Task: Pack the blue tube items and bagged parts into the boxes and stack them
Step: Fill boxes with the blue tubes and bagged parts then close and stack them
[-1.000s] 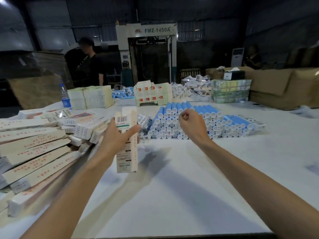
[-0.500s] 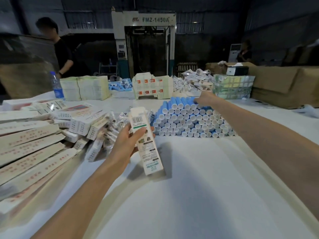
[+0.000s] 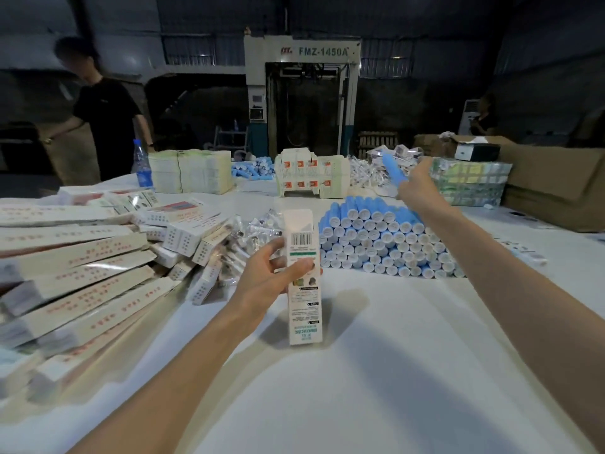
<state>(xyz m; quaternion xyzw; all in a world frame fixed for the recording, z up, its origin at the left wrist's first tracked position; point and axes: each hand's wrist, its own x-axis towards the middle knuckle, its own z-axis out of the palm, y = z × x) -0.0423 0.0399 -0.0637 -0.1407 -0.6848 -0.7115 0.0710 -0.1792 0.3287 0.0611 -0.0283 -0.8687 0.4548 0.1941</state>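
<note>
One box is gripped upright on the surface by the left hand, one tube is held aloft by the right hand, and most tubes remain unpacked beside stacked boxes.

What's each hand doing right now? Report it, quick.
Left hand: closed on an upright white box.
Right hand: closed on one blue tube.

White box upright; blue tube lifted above stacked tubes.
</note>
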